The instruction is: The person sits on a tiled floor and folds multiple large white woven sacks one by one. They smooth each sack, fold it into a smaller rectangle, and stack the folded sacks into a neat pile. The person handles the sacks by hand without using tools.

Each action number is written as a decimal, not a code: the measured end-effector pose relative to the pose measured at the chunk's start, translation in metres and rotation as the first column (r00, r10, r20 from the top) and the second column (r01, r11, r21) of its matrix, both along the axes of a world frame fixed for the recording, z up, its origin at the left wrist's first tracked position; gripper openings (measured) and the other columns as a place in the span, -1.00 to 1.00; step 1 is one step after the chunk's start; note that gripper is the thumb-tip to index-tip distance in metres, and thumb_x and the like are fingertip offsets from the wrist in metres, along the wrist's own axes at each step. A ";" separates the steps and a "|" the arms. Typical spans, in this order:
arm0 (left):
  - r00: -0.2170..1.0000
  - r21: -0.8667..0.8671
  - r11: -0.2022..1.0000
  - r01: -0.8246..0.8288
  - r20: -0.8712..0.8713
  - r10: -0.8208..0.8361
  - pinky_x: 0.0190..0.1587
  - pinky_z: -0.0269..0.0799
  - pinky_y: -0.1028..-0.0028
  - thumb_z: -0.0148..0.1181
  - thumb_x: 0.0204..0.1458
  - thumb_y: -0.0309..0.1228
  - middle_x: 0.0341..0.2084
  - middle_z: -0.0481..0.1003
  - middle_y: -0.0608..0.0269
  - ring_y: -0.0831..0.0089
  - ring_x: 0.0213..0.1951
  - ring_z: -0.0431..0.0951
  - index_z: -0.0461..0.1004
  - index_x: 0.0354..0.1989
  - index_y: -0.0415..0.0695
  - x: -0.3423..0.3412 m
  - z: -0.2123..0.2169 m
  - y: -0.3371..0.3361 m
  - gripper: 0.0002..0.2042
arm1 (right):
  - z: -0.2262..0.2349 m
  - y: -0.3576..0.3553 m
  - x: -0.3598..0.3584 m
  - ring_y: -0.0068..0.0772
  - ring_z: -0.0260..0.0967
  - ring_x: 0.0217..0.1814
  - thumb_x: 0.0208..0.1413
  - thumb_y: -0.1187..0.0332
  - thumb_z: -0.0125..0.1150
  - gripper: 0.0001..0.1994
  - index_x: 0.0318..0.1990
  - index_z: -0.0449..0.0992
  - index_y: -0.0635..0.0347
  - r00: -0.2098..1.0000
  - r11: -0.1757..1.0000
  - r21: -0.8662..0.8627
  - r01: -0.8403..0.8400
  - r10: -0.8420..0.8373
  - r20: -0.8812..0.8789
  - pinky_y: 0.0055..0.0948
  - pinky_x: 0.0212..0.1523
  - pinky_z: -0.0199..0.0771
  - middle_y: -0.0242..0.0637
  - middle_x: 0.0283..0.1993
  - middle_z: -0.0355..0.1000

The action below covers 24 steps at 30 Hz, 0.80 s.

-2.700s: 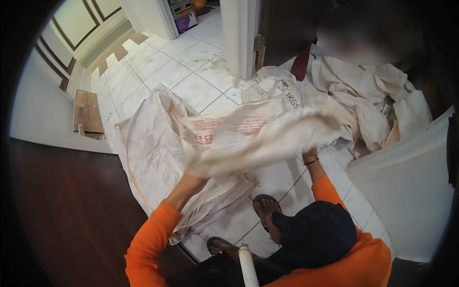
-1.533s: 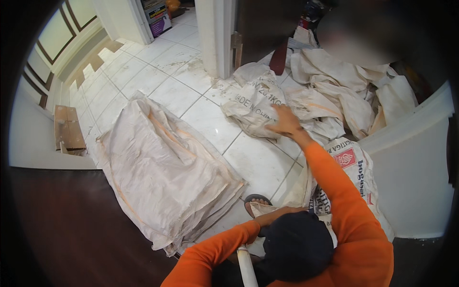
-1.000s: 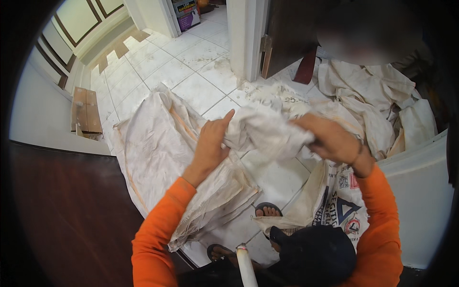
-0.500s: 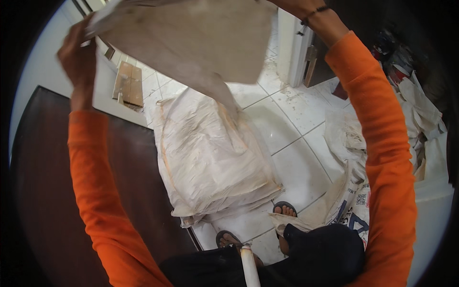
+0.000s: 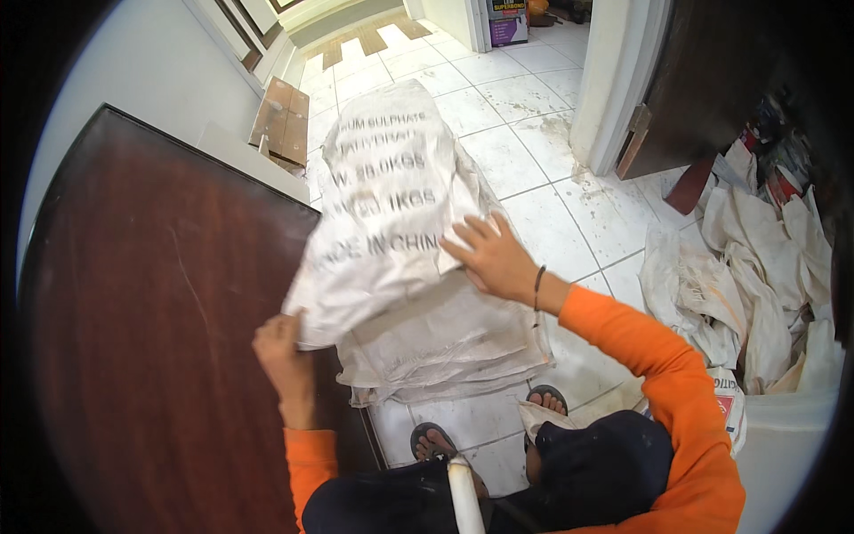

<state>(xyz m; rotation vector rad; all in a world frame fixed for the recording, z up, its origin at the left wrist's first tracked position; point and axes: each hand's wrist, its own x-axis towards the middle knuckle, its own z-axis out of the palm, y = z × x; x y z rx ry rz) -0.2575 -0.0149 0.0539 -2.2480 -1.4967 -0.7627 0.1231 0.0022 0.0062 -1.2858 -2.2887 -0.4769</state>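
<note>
A white woven sack [image 5: 382,209] with dark printing lies spread over a stack of similar sacks [image 5: 436,343] on the floor before me. Its near edge is skewed, the left corner hanging a little past the stack. My left hand [image 5: 283,351] pinches that near left corner, beside the dark brown panel. At the sack's near right corner is my right hand [image 5: 498,260], its fingers lying over the cloth and bent around the edge; the thumb is partly hidden. Layers of the flat stack show below the top sack.
A dark brown panel [image 5: 169,320] fills the left side. Crumpled white sacks [image 5: 756,267] heap at the right, near an open dark door [image 5: 685,98]. Brown boards [image 5: 283,120] lean by the left wall. My feet stand on white tiles [image 5: 498,160] just short of the stack.
The sack has come down from in front of me onto the stack, its printed face now up. Both hands have lowered toward me, still at its edge. The view has tilted toward the doorway.
</note>
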 end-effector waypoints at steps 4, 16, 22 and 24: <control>0.982 -0.451 0.879 -0.154 -0.165 0.087 -0.08 0.34 0.25 0.09 -0.18 -0.72 -0.19 0.50 0.27 0.21 -0.14 0.43 0.62 -0.05 0.01 -0.035 -0.096 -0.009 -0.51 | -0.095 -0.005 -0.019 -0.11 0.28 0.14 -0.01 0.29 0.23 -0.56 0.09 0.48 0.05 0.996 0.888 -0.459 0.021 0.021 0.087 0.17 0.16 0.19 -0.12 0.02 0.35; 0.954 -0.578 0.782 0.235 0.292 -0.071 0.29 0.26 0.29 -0.11 -0.27 -0.86 0.17 0.43 0.03 0.07 0.22 0.37 0.53 0.10 -0.06 -0.029 -0.073 0.018 -0.31 | -0.095 0.007 0.011 -0.18 0.34 -0.09 -0.08 0.46 0.27 -0.81 -0.24 0.52 0.14 0.945 0.965 -0.262 -0.013 -0.074 -0.318 -0.19 -0.13 0.33 -0.25 -0.17 0.39; 0.990 -0.662 0.738 0.131 0.046 -0.134 0.21 0.31 0.19 -0.07 -0.28 -0.83 0.14 0.45 0.03 0.05 0.13 0.42 0.53 0.10 -0.04 -0.022 -0.036 -0.029 -0.32 | -0.037 -0.056 0.024 -0.14 0.30 -0.01 -0.10 0.40 0.25 -0.79 -0.24 0.51 0.14 0.987 0.904 -0.424 -0.056 -0.015 -0.161 -0.25 0.01 0.27 -0.21 -0.19 0.38; 0.983 -0.799 0.601 0.027 -0.088 -0.161 0.26 0.26 0.20 0.07 -0.10 -0.64 0.16 0.42 -0.03 0.04 0.19 0.39 0.51 0.11 -0.10 -0.027 -0.048 -0.030 -0.50 | -0.055 -0.065 0.025 -0.10 0.30 0.04 -0.09 0.38 0.26 -0.72 -0.15 0.49 0.16 0.983 0.875 -0.462 -0.143 0.071 -0.171 -0.23 0.06 0.28 -0.16 -0.13 0.38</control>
